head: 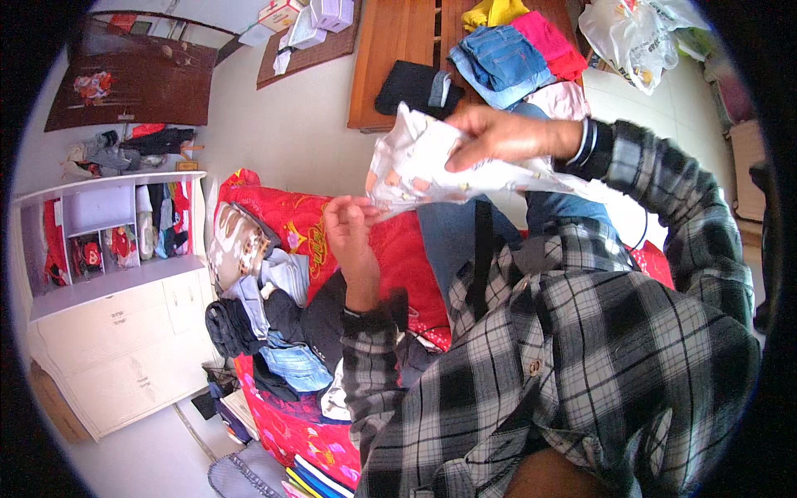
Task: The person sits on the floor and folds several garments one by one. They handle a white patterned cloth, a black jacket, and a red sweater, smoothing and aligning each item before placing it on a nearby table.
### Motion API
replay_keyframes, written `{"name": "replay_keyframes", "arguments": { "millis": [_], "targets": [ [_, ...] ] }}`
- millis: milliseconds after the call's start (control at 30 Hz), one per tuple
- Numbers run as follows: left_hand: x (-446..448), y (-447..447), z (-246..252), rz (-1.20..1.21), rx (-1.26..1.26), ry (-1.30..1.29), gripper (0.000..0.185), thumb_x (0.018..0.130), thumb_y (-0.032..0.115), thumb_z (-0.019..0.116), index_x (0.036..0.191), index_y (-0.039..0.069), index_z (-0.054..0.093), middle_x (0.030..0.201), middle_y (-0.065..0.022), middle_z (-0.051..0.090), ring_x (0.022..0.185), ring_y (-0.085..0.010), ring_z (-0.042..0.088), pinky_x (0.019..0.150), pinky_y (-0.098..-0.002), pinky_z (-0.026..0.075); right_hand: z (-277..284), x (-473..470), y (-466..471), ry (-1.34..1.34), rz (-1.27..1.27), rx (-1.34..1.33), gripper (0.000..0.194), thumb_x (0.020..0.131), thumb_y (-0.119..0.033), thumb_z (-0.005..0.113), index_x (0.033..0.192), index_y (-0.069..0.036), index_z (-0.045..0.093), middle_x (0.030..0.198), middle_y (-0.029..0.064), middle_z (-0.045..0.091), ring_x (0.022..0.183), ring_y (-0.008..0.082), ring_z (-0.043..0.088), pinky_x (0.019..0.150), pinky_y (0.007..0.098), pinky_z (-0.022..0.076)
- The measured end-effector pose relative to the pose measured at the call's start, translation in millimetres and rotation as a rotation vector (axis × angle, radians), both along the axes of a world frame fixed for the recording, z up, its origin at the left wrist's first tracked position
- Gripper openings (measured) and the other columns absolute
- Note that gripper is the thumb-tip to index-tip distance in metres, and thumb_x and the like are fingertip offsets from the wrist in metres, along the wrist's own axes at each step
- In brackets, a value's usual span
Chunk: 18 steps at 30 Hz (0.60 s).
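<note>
A white cloth garment [423,162] with a small orange print is stretched across my lap, over my jeans. My right hand [492,137] grips it from above, thumb on the near side. Beside the cloth's lower left corner is my left hand [352,236], palm up with fingers apart; its fingertips meet the cloth's edge and are slightly blurred. The far end of the cloth runs under my right forearm.
On the wooden table [398,37] ahead lie folded jeans [501,56], black clothing [408,87] and pink clothing [548,43]. A red patterned bedspread [299,218] bears piled clothes, including light blue jeans [296,364]. A white cabinet [124,336] stands left; a plastic bag [641,43] sits far right.
</note>
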<state>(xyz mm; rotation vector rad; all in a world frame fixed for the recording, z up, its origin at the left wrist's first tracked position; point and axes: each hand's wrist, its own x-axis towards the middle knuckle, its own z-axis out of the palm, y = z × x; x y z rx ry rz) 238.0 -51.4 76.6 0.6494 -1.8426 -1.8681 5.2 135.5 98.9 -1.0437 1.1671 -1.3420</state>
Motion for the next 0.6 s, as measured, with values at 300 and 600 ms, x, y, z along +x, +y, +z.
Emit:
{"name": "replay_keyframes", "arguments": {
  "millis": [300,600],
  "targets": [
    [-125,-1,-2,-0.512,0.081,0.173,0.086,0.081,0.046,0.066,0.142,0.006,0.021,0.145,-0.0127,0.028,0.132,-0.0291,0.03,0.109,-0.0445,0.026,90,-83,40,0.034,-0.176,-0.05,0.041,0.08,-0.017,0.068,0.116,-0.001,0.058,0.099,0.0052,0.067,0.086,0.0113,0.063,0.081,0.0254,0.0498],
    [-214,13,83,-0.45,0.286,0.271,0.043,0.095,0.018,0.051,0.133,0.005,0.037,0.128,-0.0085,0.049,0.116,-0.0218,0.05,0.097,-0.0422,0.042,126,-142,61,0.071,-0.276,-0.037,0.039,0.087,-0.017,0.063,0.124,-0.006,0.055,0.116,0.0072,0.062,0.101,0.0155,0.061,0.09,0.029,0.0483]
  ]
}}
